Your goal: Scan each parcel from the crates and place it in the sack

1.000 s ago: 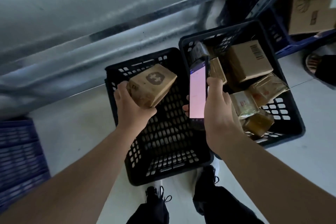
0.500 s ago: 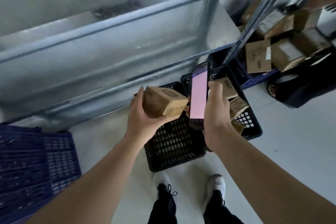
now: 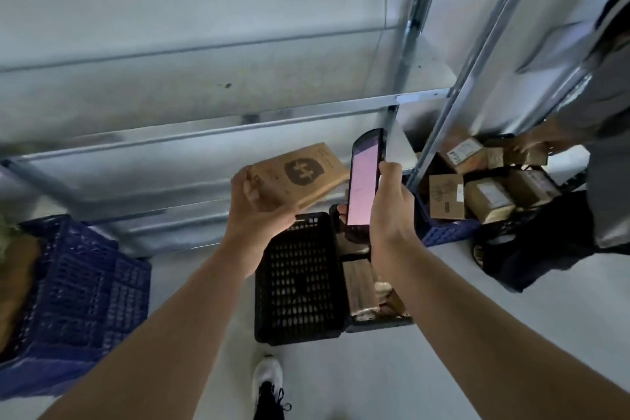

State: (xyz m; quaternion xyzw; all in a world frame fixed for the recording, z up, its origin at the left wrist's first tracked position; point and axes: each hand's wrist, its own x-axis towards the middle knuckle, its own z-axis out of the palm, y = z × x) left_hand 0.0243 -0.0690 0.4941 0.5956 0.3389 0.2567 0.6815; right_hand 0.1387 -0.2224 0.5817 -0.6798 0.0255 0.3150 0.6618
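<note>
Holding a brown parcel [image 3: 300, 174] tight in the left hand [image 3: 259, 211], gripping a lit scanner [image 3: 363, 187] upright in the right hand [image 3: 392, 215], just beside the parcel.

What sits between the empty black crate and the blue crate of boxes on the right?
Another black crate holding brown parcels, partly hidden by the right arm, as the head view shows.

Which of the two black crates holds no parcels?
The left black crate: its holed floor is bare, while the right black crate holds brown parcels.
</note>
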